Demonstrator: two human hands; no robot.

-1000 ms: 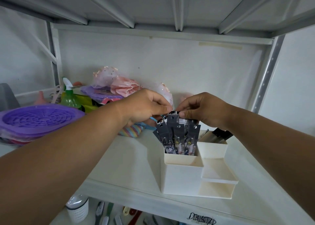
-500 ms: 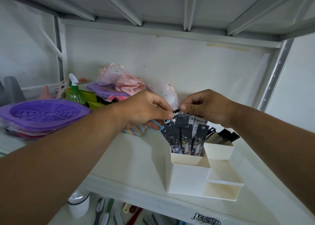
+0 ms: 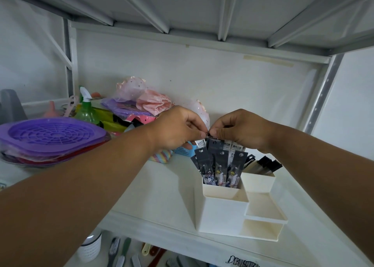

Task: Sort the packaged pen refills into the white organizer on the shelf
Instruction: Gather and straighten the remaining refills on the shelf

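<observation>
**Both hands pinch the refill packs above the organizer**

The left hand point(image 3: 178, 129) and right hand point(image 3: 240, 131) meet fingertip to fingertip, each pinching the top edges of the packaged pen refills point(image 3: 219, 163). Directly below the fingers, the packs stand upright, fanned, in the tall rear-left compartment of the white organizer point(image 3: 222, 214), which sits on the shelf point(image 3: 162, 198). Below and right of the fingers, dark items point(image 3: 263, 164) fill the neighbouring compartment. Far left of the fingers lies a purple strainer point(image 3: 50, 135).

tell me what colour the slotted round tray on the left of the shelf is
Purple slotted tray, clearest in the head view.
</observation>
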